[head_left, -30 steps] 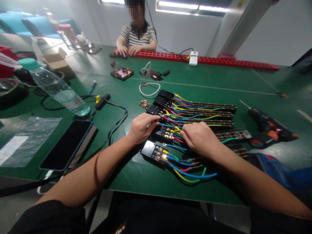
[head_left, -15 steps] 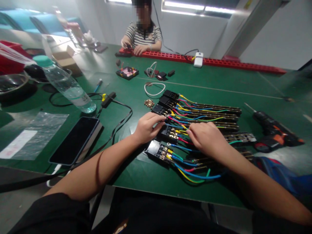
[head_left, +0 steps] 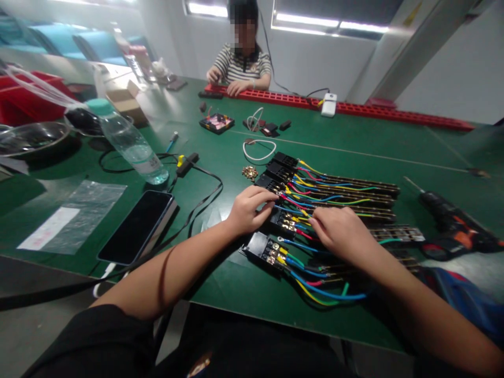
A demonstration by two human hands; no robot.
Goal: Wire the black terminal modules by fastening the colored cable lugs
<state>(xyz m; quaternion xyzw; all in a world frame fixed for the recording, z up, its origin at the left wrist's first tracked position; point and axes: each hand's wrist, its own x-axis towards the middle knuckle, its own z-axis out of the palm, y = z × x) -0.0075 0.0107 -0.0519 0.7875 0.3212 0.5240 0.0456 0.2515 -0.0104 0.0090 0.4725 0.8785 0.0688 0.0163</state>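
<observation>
Several black sockets with brass screw terminals lie in a column, with coloured wires leading right to long dark metal-edged strips (head_left: 366, 184). My left hand (head_left: 250, 210) is at the middle sockets, thumb and fingers closed by the terminals near a red-sleeved wire end; what the fingertips hold is hidden. My right hand (head_left: 340, 228), to the right, pinches a thin wire (head_left: 305, 212) from this bundle. In front of both hands lies the nearest socket (head_left: 260, 244), with blue, yellow, green and red wires attached. A loose blue wire (head_left: 299, 244) ends in a ring terminal.
A pile of brass screws (head_left: 250, 172) lies behind my left hand. A power drill (head_left: 452, 215) lies right. At left are a phone (head_left: 136, 226), water bottle (head_left: 134, 149) and black cable (head_left: 205, 205). Across the table a person works beside a long red perforated rail (head_left: 291, 98).
The whole view has shifted, so everything appears farther right and slightly lower. Both hands keep nearly the same place and grip among the wires.
</observation>
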